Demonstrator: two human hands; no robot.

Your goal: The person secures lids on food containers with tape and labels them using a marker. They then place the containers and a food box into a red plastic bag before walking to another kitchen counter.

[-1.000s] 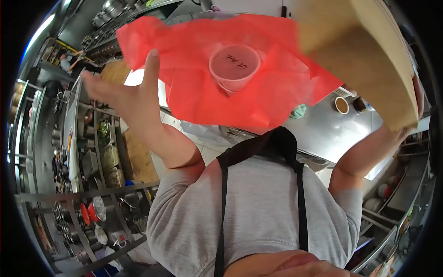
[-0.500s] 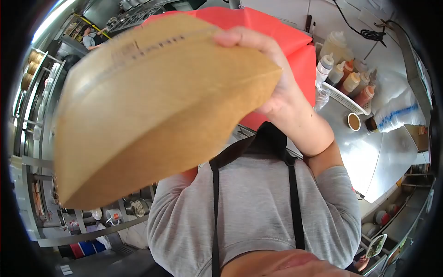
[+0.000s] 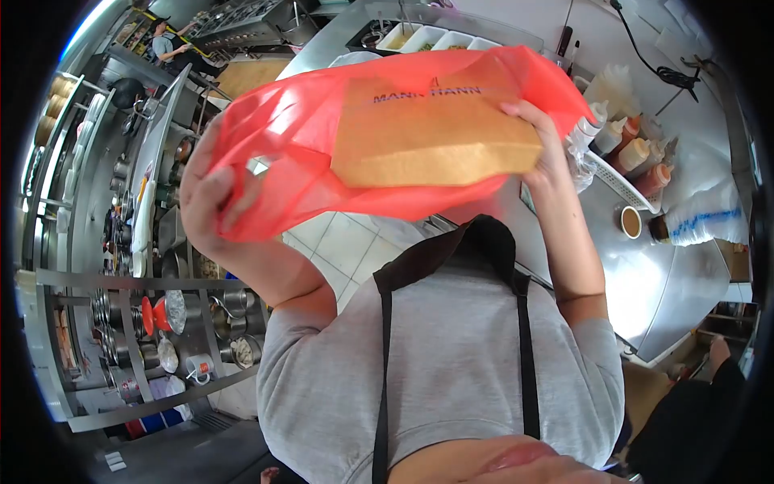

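Note:
My left hand (image 3: 211,194), slightly blurred, has its fingers curled into the left end of a translucent red plastic bag (image 3: 290,121), stretched out sideways in front of me. A brown paper bag (image 3: 435,137) with dark lettering lies against the red plastic near its right half. My right hand (image 3: 536,145) grips the paper bag's right edge, thumb on the near face and the other fingers mostly hidden. Red plastic shows above, below and behind the paper bag. Whether the paper bag is partly inside the red one, I cannot tell.
A steel counter (image 3: 592,234) on the right carries a basket (image 3: 621,181) of squeeze bottles, a small cup (image 3: 630,221) and wrapped cups (image 3: 701,222). Food trays (image 3: 427,39) stand ahead. Shelves (image 3: 121,282) with pots line the left. One person (image 3: 165,44) is far left, another (image 3: 693,411) lower right.
The paper bag has moved away from the camera and to the right, and its lettering now faces me. My left hand has come into view at left, holding the red bag, which is spread lower.

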